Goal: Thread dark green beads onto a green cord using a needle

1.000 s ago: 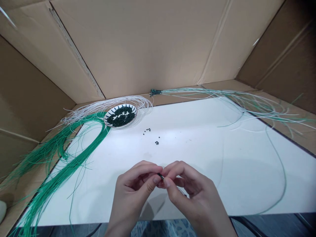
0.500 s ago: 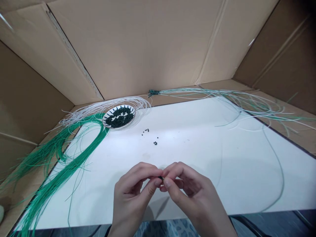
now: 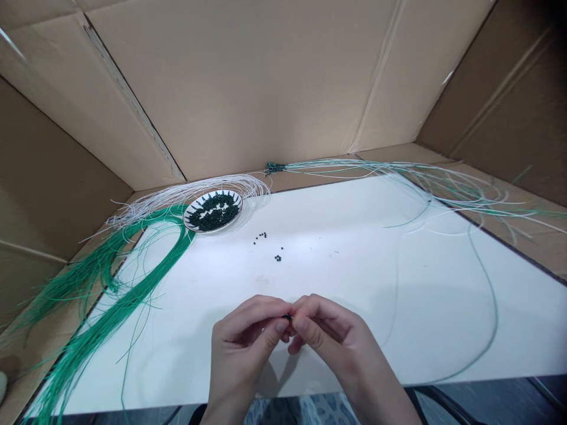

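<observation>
Pinching tight, the left hand (image 3: 241,339) and right hand (image 3: 336,339) hold a tiny dark thing (image 3: 287,317) where they meet, over the white board (image 3: 354,265). Farther back, dark beads (image 3: 206,220) lie on a plate (image 3: 188,209).

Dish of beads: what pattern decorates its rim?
The dish rim has dark bluish strokes on white, best seen in the head view.

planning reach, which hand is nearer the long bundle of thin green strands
Left. The left hand is to the right of the long bundle of thin green strands; the right hand is farther right.
</observation>
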The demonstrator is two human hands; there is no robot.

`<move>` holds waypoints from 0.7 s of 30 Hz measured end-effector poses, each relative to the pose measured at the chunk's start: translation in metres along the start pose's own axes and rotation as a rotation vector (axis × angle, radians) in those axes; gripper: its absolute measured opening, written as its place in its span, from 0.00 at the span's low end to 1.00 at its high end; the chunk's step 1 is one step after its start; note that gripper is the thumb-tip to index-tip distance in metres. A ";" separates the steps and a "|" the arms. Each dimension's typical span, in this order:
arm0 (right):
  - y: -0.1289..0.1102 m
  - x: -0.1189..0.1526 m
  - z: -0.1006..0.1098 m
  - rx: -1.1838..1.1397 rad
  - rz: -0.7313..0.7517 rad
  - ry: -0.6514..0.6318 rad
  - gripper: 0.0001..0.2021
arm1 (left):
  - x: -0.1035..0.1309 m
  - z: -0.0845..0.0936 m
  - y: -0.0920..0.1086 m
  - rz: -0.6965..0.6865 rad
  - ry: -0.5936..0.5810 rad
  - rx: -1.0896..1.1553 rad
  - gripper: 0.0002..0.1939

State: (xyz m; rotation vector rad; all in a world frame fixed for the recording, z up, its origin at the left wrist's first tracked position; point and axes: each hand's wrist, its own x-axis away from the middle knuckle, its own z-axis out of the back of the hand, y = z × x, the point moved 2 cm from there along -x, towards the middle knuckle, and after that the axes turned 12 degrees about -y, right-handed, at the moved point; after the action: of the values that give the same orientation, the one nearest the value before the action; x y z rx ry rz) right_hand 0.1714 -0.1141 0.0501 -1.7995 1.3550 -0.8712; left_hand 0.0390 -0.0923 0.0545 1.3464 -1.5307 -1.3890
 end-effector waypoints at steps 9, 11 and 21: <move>-0.002 0.000 0.001 0.060 0.026 0.010 0.14 | -0.003 0.010 -0.004 -0.080 -0.063 -0.024 0.03; -0.003 0.000 0.000 0.096 0.045 0.006 0.12 | -0.002 0.008 0.000 -0.045 -0.003 -0.028 0.01; -0.009 0.005 -0.001 0.440 0.178 0.087 0.08 | 0.000 0.002 0.015 -0.070 0.051 -0.320 0.10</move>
State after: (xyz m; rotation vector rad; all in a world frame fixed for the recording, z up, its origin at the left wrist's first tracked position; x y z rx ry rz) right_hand 0.1759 -0.1175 0.0588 -1.2993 1.2372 -1.0632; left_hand 0.0337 -0.0931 0.0689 1.2343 -1.1775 -1.5548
